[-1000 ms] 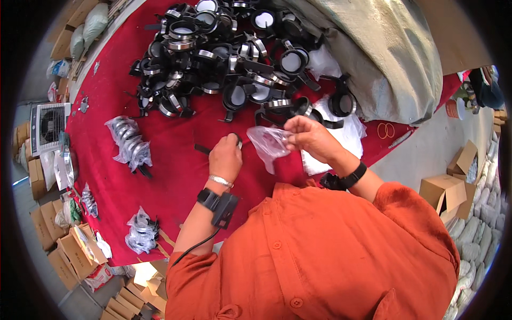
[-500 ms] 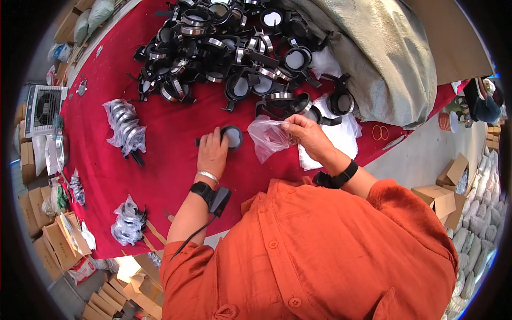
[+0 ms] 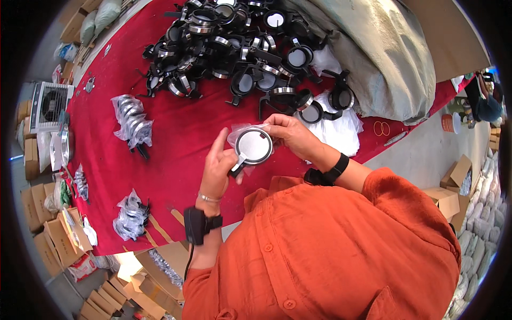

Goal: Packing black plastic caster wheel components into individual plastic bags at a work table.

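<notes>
My left hand (image 3: 216, 169) pinches the short handle of a round black-rimmed part (image 3: 254, 145) with a pale disc face, held up over the red cloth. Behind and beside the part shows a clear plastic bag (image 3: 234, 133). The fingers of my right hand (image 3: 293, 134) are closed on the bag's edge, right at the part's rim; the bag's mouth is partly hidden. Beyond both hands lies a heap of similar black parts (image 3: 224, 70) with shiny metal bands. Close to my right hand, thin white plastic sheets or bags (image 3: 344, 133) lie under a few of these parts.
Plastic-wrapped stacks of parts (image 3: 132, 121) stand at left, with another wrapped bundle (image 3: 130, 216) nearer me. A large beige woven sack (image 3: 384, 64) covers the far right. Two rubber bands (image 3: 381, 128) lie near the right edge. Cardboard boxes (image 3: 445, 202) stand on the floor.
My left hand has lifted the round part off the cloth and brought it right, against the bag. My right hand has moved slightly left with the bag.
</notes>
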Action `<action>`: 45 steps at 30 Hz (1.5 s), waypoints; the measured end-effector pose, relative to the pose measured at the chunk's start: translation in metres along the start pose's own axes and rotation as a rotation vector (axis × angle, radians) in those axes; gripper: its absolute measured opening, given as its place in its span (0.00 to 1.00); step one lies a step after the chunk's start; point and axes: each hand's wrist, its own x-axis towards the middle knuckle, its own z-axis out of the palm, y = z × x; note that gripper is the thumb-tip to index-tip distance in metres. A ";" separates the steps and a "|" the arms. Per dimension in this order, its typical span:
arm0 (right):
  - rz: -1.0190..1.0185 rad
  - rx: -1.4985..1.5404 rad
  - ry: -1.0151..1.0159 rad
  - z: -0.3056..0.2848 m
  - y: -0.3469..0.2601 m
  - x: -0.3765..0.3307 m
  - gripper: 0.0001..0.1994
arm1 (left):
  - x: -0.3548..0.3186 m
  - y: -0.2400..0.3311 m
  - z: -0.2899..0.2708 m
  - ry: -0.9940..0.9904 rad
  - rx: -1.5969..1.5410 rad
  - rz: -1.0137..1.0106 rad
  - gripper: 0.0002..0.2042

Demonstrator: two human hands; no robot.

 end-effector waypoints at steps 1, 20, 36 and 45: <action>-0.015 -0.024 0.018 0.004 0.000 -0.001 0.07 | 0.002 -0.005 -0.002 0.000 -0.076 -0.036 0.32; -0.380 -0.704 -0.208 0.049 0.032 -0.020 0.05 | 0.001 -0.072 -0.024 0.580 0.569 0.237 0.11; -0.755 -1.153 0.008 0.074 0.022 -0.001 0.11 | -0.020 -0.056 -0.042 0.337 -0.387 0.329 0.08; -0.521 -0.825 -0.450 0.096 0.008 -0.009 0.05 | -0.025 -0.033 -0.059 0.526 -0.363 0.392 0.05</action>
